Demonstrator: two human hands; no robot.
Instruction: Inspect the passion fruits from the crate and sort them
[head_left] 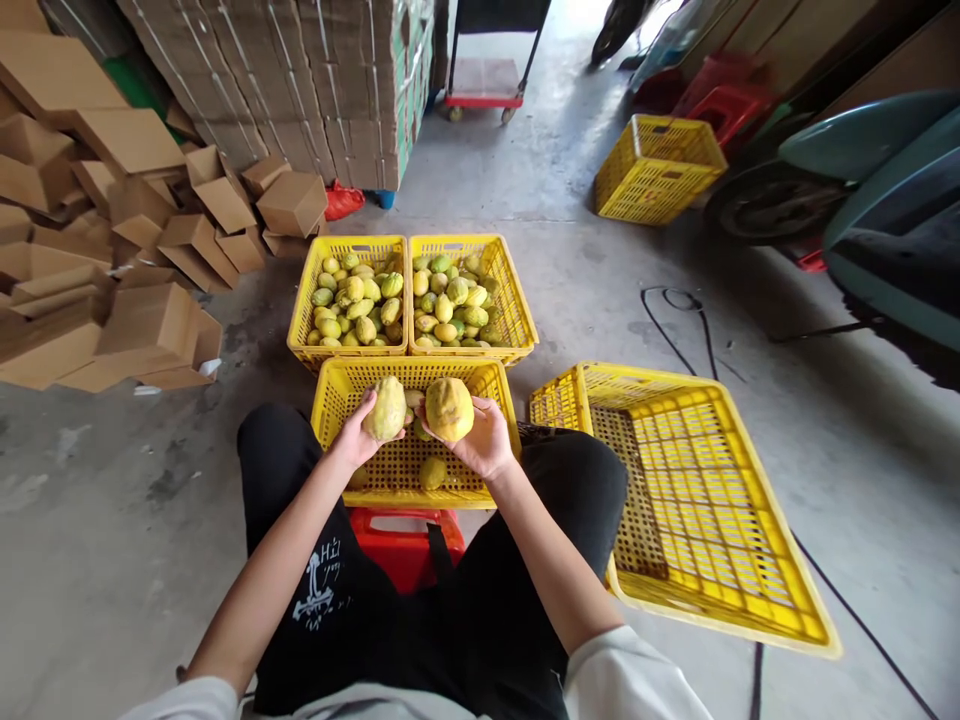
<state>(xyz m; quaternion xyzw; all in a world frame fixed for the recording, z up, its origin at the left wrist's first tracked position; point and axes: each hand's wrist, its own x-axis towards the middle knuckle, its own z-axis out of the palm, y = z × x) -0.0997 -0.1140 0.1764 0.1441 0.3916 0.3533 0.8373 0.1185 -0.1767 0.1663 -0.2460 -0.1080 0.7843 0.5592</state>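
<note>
My left hand (355, 438) is closed round a pale yellow-green, oval fruit (388, 408). Beside it, my right hand (486, 441) grips a deeper yellow, lumpy fruit (449, 409) from its lower right side. The exact kind of fruit is not clear. Both are held up side by side, apart from each other, over a yellow plastic crate (420, 497) between my knees. A loose yellow fruit (433, 473) lies on the crate's holed floor; others there are partly hidden by my hands.
Behind stand two yellow crates, left (300, 310) and right (517, 310), holding many yellow-green fruits. A large yellow crate (720, 480) stands tilted at my right. Flattened cardboard boxes (142, 330) pile up at left. A scooter (885, 200), black cable (679, 345) and trolley (484, 85) are farther off.
</note>
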